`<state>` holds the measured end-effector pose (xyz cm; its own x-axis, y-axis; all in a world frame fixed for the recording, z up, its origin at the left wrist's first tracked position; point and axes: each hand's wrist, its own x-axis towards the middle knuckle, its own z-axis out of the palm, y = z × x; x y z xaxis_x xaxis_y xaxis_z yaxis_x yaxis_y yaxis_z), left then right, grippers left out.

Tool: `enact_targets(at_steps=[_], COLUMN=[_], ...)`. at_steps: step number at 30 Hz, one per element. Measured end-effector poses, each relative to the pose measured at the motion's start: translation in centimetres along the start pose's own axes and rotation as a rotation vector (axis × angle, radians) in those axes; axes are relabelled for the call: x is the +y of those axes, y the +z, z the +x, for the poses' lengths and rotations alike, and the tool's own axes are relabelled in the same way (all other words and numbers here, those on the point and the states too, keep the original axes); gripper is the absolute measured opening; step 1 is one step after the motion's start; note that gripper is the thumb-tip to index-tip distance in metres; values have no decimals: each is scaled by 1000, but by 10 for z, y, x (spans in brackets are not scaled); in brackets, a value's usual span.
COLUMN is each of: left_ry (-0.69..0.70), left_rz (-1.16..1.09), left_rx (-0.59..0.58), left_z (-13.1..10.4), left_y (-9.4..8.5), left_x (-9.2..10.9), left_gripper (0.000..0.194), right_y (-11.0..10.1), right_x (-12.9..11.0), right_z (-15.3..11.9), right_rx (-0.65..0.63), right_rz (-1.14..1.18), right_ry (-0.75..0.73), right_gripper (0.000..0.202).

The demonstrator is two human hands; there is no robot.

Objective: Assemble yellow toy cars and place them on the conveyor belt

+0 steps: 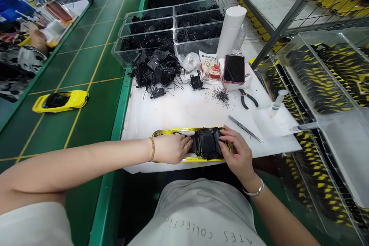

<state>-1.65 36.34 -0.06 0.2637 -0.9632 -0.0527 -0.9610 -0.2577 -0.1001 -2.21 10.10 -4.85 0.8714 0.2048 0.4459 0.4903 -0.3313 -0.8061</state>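
Observation:
An upturned yellow toy car body (196,159) lies on the white work surface in front of me, with a black interior part (210,143) inside it. My left hand (173,148) reaches over the left half of the body, fingers closed together and their tips on the black part; what is under the palm is hidden. At the right end, my right hand (236,154) grips the body between thumb and bent fingers. Tweezers (245,128) lie just beyond the right hand, and black-handled pliers (248,99) farther back. Tiny black screws or bits (221,96) are scattered nearby.
A heap of black wired parts (157,67) stands before a divided clear bin (122,55). Behind the pliers are a phone (234,68) and white bottle (232,30). A finished-looking yellow car (60,101) sits on the green conveyor (95,69). Crates (331,115) stand right.

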Motion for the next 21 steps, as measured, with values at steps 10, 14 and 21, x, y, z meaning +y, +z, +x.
enact_targets(at_steps=[10, 14, 21], left_ry=[-88, -129, -168], left_rz=[-114, -270, -416], left_rx=[-1, -129, -54], left_z=[-6, -10, -13], left_y=[5, -2, -26], left_x=[3, 5, 7], left_gripper=[33, 43, 49], right_y=[-1, 3, -52], right_x=[-1, 0, -30], right_z=[2, 2, -13], right_rx=[-7, 17, -48], right_rz=[-49, -48, -210], right_ry=[-15, -16, -43], right_gripper=[21, 17, 22])
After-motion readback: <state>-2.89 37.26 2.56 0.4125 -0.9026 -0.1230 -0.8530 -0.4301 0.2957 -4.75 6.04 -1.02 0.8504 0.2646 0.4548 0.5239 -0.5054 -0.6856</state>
